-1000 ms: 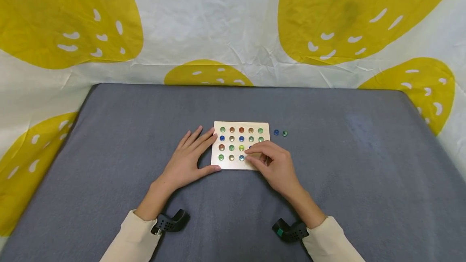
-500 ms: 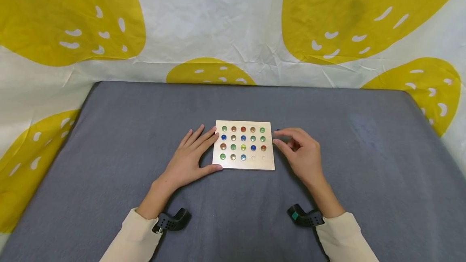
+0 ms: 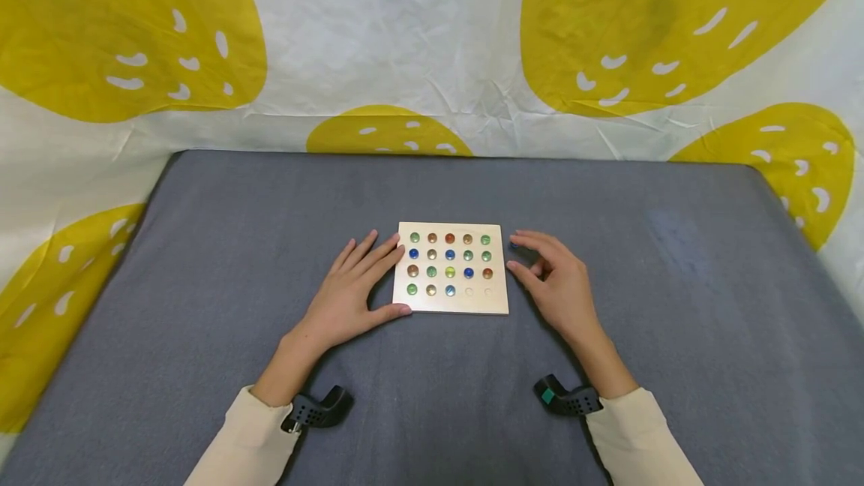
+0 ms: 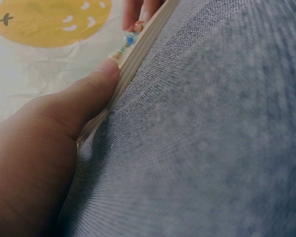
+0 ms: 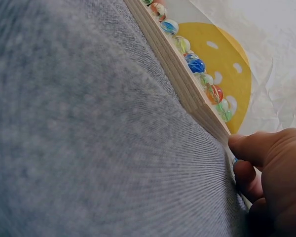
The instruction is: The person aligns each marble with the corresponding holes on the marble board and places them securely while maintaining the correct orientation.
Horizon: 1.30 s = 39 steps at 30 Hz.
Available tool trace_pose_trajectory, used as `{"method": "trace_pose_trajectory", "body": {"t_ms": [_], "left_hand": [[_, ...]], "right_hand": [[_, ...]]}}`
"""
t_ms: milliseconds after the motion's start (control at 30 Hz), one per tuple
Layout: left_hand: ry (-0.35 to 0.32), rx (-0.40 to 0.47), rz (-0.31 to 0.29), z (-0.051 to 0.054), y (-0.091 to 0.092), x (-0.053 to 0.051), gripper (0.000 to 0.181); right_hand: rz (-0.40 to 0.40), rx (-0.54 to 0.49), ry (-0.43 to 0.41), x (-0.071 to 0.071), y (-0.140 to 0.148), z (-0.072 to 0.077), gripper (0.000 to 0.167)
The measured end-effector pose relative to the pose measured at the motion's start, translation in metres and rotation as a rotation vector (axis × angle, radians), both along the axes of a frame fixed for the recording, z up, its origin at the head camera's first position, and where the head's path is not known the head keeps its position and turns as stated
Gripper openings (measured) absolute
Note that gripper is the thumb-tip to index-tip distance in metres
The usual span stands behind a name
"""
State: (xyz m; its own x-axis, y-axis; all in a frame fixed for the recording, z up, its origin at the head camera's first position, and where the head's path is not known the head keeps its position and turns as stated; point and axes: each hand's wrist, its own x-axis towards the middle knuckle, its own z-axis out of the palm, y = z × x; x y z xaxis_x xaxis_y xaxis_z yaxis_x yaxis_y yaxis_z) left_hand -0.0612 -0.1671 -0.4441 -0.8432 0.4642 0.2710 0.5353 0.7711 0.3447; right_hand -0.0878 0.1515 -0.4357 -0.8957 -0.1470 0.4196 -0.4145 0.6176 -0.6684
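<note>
A pale wooden board (image 3: 432, 305) lies on the grey cloth, with rows of coloured glass marbles (image 3: 450, 271) in its hollows. Two hollows at the right end of the nearest row hold no marble. My left hand (image 3: 343, 292) rests along the board's left side, fingers spread, thumb at the near corner. Just past the right edge, my right hand (image 3: 556, 283) hovers with thumb and forefinger apart around a blue marble (image 3: 514, 247) on the cloth, mostly hidden by the fingers. In the right wrist view, a bit of blue shows beside the thumb.
The grey cloth-covered table (image 3: 709, 306) extends around the board on all sides. Behind it hangs a white curtain (image 3: 391, 28) printed with yellow fruit shapes. A black camera mount sits at each wrist, the left mount (image 3: 322, 407) and the right mount (image 3: 567, 397).
My right hand has moved right, from the board's near-right part to the loose marbles beside it, and its thumb and forefinger have spread slightly. The left hand stays in place.
</note>
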Motion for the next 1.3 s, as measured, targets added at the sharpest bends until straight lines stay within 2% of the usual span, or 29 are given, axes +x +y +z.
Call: {"method": "trace_pose_trajectory", "body": {"t_ms": [267,800,1300], "left_hand": [[0.003,0.001,-0.005,0.0004,-0.0005,0.0,0.086],[0.003,0.002,0.0,0.0008,0.0,-0.0003,0.087],[-0.003,0.003,-0.006,0.0005,-0.0005,-0.0003,0.086]], "right_hand": [[-0.013,0.038,-0.002,-0.0008,0.0003,-0.0019,0.042],[-0.05,0.017,-0.009,0.0019,-0.0022,-0.0011,0.025],[-0.057,0.043,-0.025,0.0023,-0.002,-0.0043,0.021]]}}
